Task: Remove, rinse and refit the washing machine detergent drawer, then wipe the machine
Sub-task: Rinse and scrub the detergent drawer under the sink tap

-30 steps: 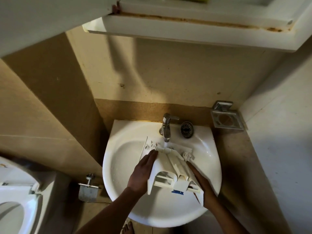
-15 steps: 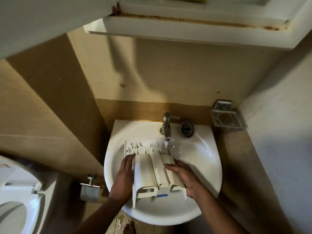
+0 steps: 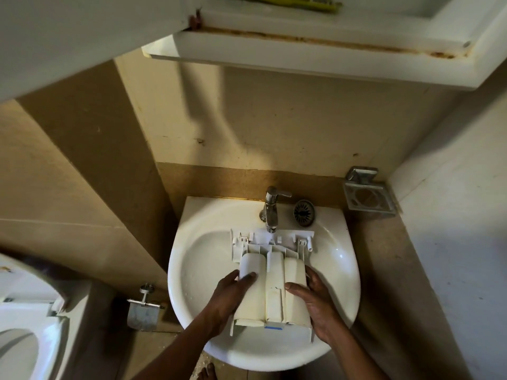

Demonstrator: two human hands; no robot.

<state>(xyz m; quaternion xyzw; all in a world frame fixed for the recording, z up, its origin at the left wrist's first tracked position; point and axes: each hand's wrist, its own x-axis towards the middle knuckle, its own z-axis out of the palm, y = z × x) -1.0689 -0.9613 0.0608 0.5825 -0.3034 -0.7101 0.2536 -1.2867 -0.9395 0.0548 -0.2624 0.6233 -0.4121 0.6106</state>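
Observation:
The white detergent drawer (image 3: 274,283) lies bottom side up over the white sink (image 3: 197,259), its far end under the chrome tap (image 3: 271,209). A thin stream of water falls from the tap onto that far end. My left hand (image 3: 230,294) grips the drawer's left side, thumb on top. My right hand (image 3: 315,300) grips its right side, thumb across the right compartment. A small blue tab (image 3: 273,328) shows at the near edge.
A round drain strainer (image 3: 304,213) lies on the sink ledge beside the tap. A metal soap holder (image 3: 367,196) is on the wall to the right. A toilet (image 3: 24,333) and a paper holder (image 3: 143,311) stand at left. A white cabinet (image 3: 301,48) hangs overhead.
The drawer has swung from tilted to straight and moved right, its far end now centred under the tap. Both hands shifted with it, now gripping nearer its middle.

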